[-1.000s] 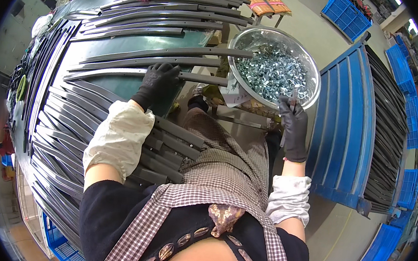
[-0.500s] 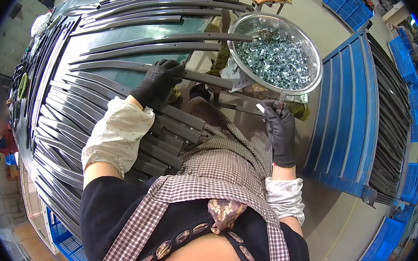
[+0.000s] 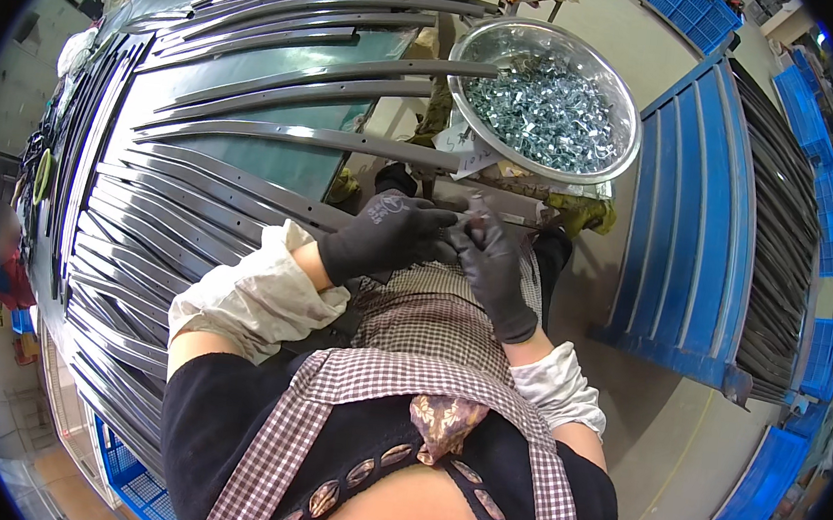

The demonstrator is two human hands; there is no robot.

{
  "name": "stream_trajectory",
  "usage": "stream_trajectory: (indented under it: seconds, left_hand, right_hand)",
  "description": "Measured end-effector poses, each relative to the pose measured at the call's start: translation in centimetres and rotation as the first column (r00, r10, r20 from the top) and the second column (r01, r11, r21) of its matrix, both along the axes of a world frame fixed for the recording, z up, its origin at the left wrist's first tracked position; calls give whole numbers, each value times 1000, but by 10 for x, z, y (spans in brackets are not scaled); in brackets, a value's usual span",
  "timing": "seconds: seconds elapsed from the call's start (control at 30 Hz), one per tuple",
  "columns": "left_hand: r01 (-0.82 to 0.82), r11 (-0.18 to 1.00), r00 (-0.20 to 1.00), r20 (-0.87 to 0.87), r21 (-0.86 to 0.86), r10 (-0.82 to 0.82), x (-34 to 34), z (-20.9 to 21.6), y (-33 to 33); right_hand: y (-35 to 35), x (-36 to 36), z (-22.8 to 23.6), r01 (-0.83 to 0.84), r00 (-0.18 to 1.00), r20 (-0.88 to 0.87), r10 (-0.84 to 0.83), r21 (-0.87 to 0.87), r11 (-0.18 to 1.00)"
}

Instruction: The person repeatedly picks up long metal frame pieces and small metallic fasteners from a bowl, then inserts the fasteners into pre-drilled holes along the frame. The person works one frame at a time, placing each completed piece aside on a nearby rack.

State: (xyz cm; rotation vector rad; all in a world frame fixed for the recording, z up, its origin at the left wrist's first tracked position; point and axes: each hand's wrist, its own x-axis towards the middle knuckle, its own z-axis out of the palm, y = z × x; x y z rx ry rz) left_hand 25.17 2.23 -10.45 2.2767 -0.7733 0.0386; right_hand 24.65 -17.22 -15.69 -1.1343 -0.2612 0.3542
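Left hand (image 3: 378, 238) and right hand (image 3: 498, 280) meet, fingers curled, on what we cannot tell; best steadied above the checked apron (image 3: 425, 323).

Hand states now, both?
Left hand: partly curled; can't tell if holding anything.
Right hand: closed on a small object, too blurred to identify.

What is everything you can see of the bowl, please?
The bowl is round and shiny silver, apparently metal, with a broad rim. It sits mouth-up beyond the left hand and right hand, touched by neither, and holds small silvery pieces. A dark strip overlaps its left rim in view; contact is unclear.
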Motion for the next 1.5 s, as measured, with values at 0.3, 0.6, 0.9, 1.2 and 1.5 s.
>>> stream_trajectory:
  seconds: [0.3, 0.6, 0.9, 1.2, 1.5]
  left_hand:
    - [-34, 994, 767, -641, -99, -37, -1, 7, 4]
    - [-21, 926, 874, -456, -377, -166, -5, -17, 1]
    - [-181, 946, 678, -731, -268, -77, -4, -1, 5]
    - [-124, 979, 790, -613, -159, 1, -3, -5, 6]
    - [-59, 994, 861, -509, -93, 4, 9, 16, 13]
  right_hand:
    - [-6, -1, 18, -72, 994, 63, 93, -285, 956]
    - [-7, -3, 29, -52, 970, 206, 126, -334, 941]
    - [-19, 9, 38, 57, 844, 467, 263, -567, 822]
    - [-30, 16, 47, 17, 833, 385, 398, -736, 677]
    - [-35, 24, 19, 190, 763, 530, 371, -732, 655]
